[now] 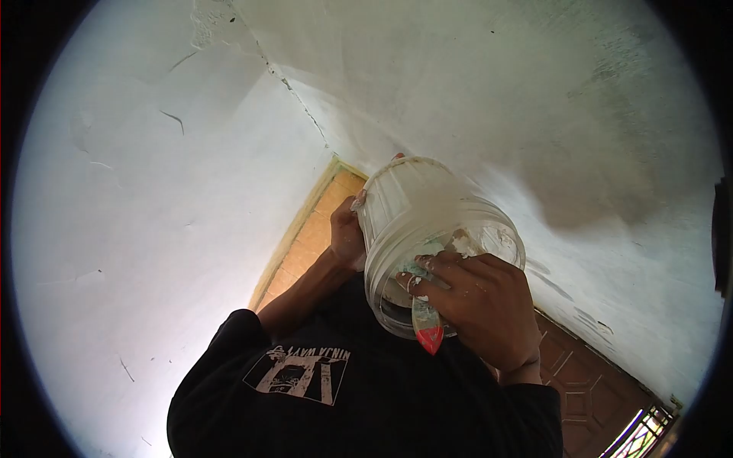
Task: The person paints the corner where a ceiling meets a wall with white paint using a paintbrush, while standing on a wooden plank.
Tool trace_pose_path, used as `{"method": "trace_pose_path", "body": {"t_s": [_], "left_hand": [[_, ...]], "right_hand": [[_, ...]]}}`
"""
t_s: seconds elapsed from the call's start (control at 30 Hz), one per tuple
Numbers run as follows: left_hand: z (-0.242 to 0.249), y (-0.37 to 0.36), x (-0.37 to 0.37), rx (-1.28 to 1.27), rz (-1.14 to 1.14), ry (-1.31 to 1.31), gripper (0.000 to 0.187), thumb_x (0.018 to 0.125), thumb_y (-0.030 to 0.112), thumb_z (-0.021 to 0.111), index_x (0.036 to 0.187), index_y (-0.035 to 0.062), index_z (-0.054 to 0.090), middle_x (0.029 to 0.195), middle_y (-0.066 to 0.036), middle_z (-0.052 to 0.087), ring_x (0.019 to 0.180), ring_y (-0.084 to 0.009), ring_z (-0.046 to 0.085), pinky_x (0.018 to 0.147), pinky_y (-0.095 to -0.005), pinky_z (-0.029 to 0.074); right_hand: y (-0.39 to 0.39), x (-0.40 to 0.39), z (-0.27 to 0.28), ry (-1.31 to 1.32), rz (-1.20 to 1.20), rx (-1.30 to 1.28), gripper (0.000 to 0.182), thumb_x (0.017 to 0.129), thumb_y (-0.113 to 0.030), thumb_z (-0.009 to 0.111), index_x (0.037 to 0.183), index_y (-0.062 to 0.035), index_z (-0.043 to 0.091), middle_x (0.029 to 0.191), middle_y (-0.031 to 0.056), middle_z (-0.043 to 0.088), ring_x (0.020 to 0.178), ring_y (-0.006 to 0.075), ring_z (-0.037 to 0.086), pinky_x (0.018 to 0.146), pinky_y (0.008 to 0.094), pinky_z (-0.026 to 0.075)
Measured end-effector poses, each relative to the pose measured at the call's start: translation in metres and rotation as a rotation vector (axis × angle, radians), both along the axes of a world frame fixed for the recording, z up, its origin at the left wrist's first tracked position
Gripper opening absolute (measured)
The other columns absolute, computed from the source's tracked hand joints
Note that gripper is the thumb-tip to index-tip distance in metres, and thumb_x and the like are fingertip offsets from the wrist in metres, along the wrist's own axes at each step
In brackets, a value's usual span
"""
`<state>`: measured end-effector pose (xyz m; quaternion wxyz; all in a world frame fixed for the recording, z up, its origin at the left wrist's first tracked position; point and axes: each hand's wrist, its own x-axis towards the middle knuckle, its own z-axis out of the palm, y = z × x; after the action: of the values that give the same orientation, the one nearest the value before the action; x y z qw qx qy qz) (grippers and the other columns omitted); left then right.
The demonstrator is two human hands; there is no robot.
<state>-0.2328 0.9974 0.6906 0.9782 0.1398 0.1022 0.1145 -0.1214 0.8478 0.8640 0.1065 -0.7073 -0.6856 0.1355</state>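
Observation:
A whitish plastic bucket (pixel 405 195) is tilted in front of my chest, its mouth facing me. My left hand (pixel 349 235) is closed around the bucket's side and supports it, with some fingers hidden behind. White paste (pixel 466 243) clings to the inner wall. At the mouth, my right hand (pixel 492 301) grips a putty knife (pixel 426 317) by its clear handle with a red end. The knife's working end is out of sight inside the bucket. White smears mark the fingers of both hands.
Pale walls (pixel 122 191) meet in a corner with a crack (pixel 294 91) running along the joint. Below lie orange floor tiles (pixel 301 248) at left and a brown panelled surface (pixel 584 374) at lower right, beside a bright barred opening (pixel 641 433).

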Motion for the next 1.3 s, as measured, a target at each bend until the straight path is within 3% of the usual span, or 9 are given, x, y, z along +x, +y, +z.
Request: {"method": "trace_pose_path", "body": {"t_s": [0.5,0.6,0.73,1.0,1.1,1.3], "left_hand": [[-0.016,-0.006,0.005,-0.058,0.033,-0.050,0.071,0.096,0.044,0.044,0.148,-0.0014,0.031,0.138,-0.022,0.051,0.120,-0.0323,0.057,0.104,-0.0457,0.045],[-0.006,-0.007,0.007,-0.055,0.051,-0.013,0.068,0.096,0.044,0.043,0.146,-0.0020,0.036,0.137,-0.022,0.052,0.119,-0.0325,0.057,0.103,-0.0462,0.045],[-0.026,-0.005,0.003,-0.042,0.026,0.017,0.066,0.097,0.044,0.042,0.144,-0.0031,0.039,0.135,-0.022,0.054,0.118,-0.0328,0.058,0.103,-0.0467,0.046],[-0.012,-0.007,0.006,-0.023,0.022,0.021,0.066,0.098,0.044,0.041,0.142,-0.0042,0.039,0.133,-0.023,0.055,0.117,-0.0332,0.059,0.102,-0.0460,0.048],[-0.014,-0.007,0.006,-0.033,0.006,0.066,0.066,0.097,0.044,0.041,0.143,-0.0036,0.039,0.133,-0.023,0.054,0.117,-0.0335,0.059,0.102,-0.0462,0.047],[-0.011,-0.010,0.008,-0.112,0.007,-0.082,0.066,0.097,0.044,0.041,0.149,0.0045,0.032,0.142,-0.020,0.048,0.124,-0.0335,0.054,0.105,-0.0469,0.045]], "right_hand": [[-0.013,-0.001,0.019,0.036,-0.100,-0.056,0.025,0.084,-0.014,0.062,0.107,-0.0212,0.070,0.109,0.0033,0.069,0.101,0.0196,0.068,0.077,0.0328,0.057],[-0.006,0.001,0.016,-0.090,-0.103,0.012,0.026,0.085,-0.015,0.063,0.109,-0.0222,0.070,0.109,0.0030,0.070,0.099,0.0196,0.069,0.076,0.0326,0.057],[-0.008,0.005,0.016,-0.032,-0.122,-0.032,0.027,0.084,-0.015,0.064,0.110,-0.0237,0.069,0.109,0.0017,0.070,0.097,0.0186,0.069,0.075,0.0323,0.058],[-0.007,0.009,0.017,-0.071,-0.132,0.012,0.027,0.084,-0.017,0.064,0.110,-0.0240,0.069,0.110,0.0005,0.069,0.093,0.0180,0.069,0.073,0.0316,0.058],[-0.010,0.012,0.015,0.015,-0.074,-0.033,0.026,0.084,-0.016,0.065,0.108,-0.0233,0.069,0.109,0.0012,0.068,0.093,0.0179,0.069,0.072,0.0318,0.058],[-0.010,0.011,0.011,-0.013,-0.075,0.071,0.027,0.082,-0.018,0.066,0.109,-0.0227,0.068,0.110,0.0012,0.068,0.091,0.0179,0.069,0.071,0.0317,0.058]]}}
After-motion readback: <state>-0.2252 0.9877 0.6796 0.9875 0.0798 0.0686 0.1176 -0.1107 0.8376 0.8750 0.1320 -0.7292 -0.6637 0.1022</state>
